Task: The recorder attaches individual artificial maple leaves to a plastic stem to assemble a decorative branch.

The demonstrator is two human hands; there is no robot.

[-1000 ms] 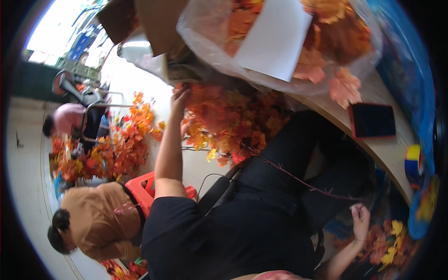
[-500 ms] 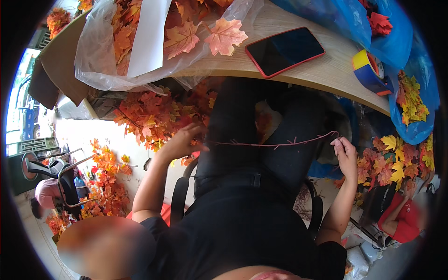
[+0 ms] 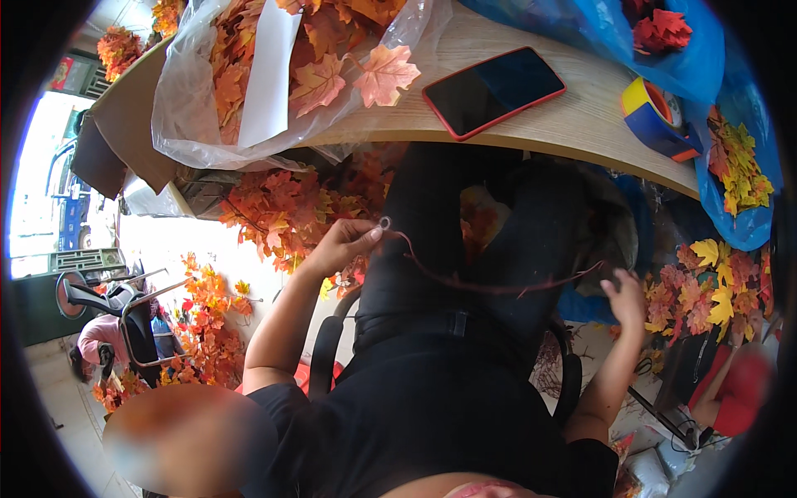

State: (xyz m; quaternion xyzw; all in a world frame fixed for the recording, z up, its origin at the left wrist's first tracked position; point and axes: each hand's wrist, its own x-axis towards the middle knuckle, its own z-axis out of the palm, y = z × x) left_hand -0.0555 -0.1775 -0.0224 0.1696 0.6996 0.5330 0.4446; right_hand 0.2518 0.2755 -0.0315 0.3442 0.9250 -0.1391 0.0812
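Observation:
A thin reddish-brown artificial twig (image 3: 481, 288) with short side spurs hangs in a sagging curve across my lap. My left hand (image 3: 350, 246) pinches its left end between thumb and fingers. A small pale ring-shaped piece (image 3: 384, 222) shows at those fingertips; I cannot tell whether it belongs to the twig. On the other side, my right hand (image 3: 627, 300) is just below the twig's free right end, fingers apart and nothing visible in them.
A wooden table (image 3: 573, 124) curves ahead, bearing a red-edged phone (image 3: 494, 91), tape rolls (image 3: 656, 116) and a clear bag (image 3: 178, 124) of orange maple leaves. Blue bags (image 3: 730, 232) hang at the right. Leaf bunches (image 3: 274, 207) lie beneath; other people sit at both sides.
My left hand has risen slightly and closed on the twig's left end. My right hand has let go of the other end and dropped lower. The twig, nearly straight before, now sags.

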